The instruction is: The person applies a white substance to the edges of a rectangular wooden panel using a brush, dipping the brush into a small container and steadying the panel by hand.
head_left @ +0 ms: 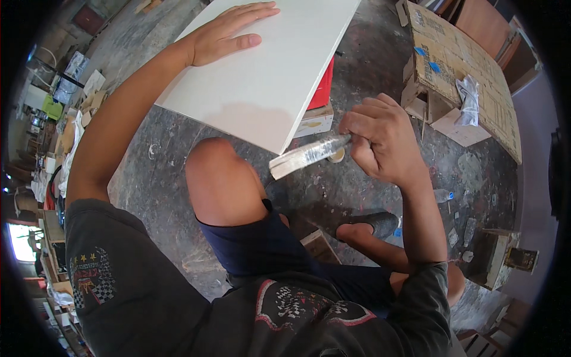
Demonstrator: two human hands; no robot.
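Note:
A large white board lies in front of me, one corner pointing toward my knees. My left hand rests flat on its upper left part, fingers stretched out and thumb apart. My right hand is closed around the handle of a paintbrush, flat and smeared with whitish paint. The brush points left and its tip is close to the board's near corner; whether they touch I cannot tell. Behind the brush, a small round cup on the floor is partly hidden.
Under the board's right edge show a red object and a pale box. Flattened cardboard covers a low stand at right, with a silvery bag on it. A plastic bottle and a wooden box sit lower right.

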